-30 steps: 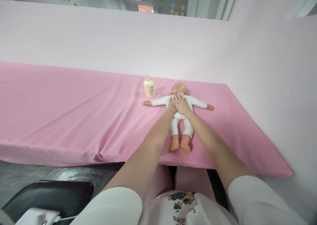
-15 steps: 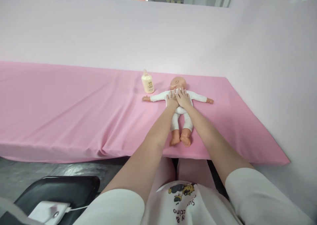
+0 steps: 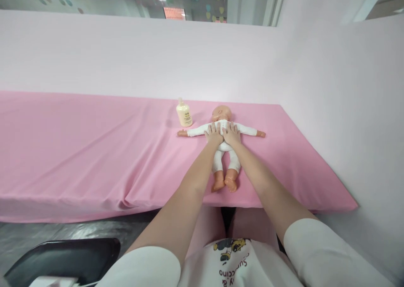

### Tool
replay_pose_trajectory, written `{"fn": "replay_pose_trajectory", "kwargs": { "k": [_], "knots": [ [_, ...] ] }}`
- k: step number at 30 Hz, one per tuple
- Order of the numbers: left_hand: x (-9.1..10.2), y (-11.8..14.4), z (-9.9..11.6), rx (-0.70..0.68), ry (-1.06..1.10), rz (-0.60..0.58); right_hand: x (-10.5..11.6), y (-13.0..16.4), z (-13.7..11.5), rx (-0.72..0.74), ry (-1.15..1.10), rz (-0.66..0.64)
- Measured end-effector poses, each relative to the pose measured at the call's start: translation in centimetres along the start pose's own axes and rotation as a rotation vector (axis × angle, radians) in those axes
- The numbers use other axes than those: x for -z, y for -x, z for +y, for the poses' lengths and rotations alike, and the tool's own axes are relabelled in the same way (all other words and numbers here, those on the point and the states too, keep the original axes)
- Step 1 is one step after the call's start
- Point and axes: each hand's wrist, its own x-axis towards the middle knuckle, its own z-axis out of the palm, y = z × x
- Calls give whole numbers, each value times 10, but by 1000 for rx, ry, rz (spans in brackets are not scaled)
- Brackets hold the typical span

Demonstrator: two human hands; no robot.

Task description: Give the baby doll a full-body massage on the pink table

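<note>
Both hands, left (image 3: 214, 134) and right (image 3: 232, 134), lie flat with fingers spread, gripping nothing, on the doll (image 3: 222, 150), supine on the cloth (image 3: 94, 152) under the fingertips, bottle (image 3: 184, 114) beyond left fingers.

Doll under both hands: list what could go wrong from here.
1. The bottle stands upright close beside the doll's outstretched arm; a sideways sweep by the left hand could tip it.
2. The pink cloth is already rumpled toward the near edge; pressing and sliding with the right hand might drag it and shift the doll.
3. The doll's feet lie near the table's front edge, so a pull toward the person could slide it off.
</note>
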Motion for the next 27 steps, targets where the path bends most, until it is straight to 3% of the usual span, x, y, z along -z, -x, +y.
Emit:
{"fn": "replay_pose_trajectory", "kwargs": {
  "k": [20,27],
  "knots": [
    [-4,-2,-8,108,-29,201,-5,4,-6,104,-61,63],
    [-1,-2,-9,119,-38,197,-1,8,-7,137,-68,67]
  ]
}}
